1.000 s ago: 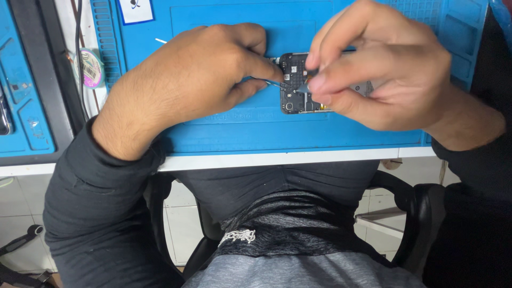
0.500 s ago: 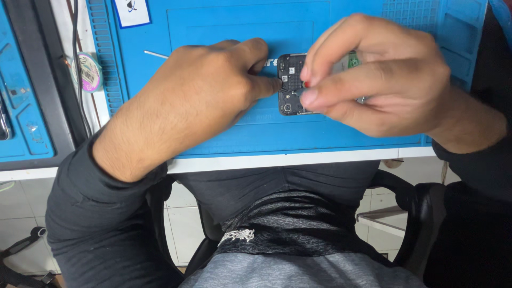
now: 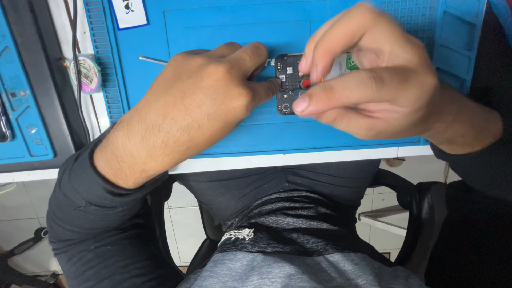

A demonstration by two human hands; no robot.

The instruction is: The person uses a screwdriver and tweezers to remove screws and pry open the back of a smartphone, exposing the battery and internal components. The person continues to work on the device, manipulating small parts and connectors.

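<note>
A small dark opened phone body [image 3: 288,88] lies on a blue rubber work mat [image 3: 224,26]. The left hand [image 3: 197,106] pinches fine tweezers against it; the right hand [image 3: 368,80] grips its right side.

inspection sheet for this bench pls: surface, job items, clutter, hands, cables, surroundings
Surface: blue work mat with moulded compartments along its edges, on a white bench.
Job's things: opened phone lying flat on the mat, dark inner board showing; far end hidden under the right hand.
Clutter: thin metal tool on the mat; small solder wick reel left of the mat; a second blue mat at far left.
Hands: left hand presses the phone's left edge with its fingertips; right hand pinches over the phone, motion-blurred, what it holds is unclear.
Cables: dark cable running down the bench left of the mat.
Surroundings: black office chair, tiled floor.
</note>
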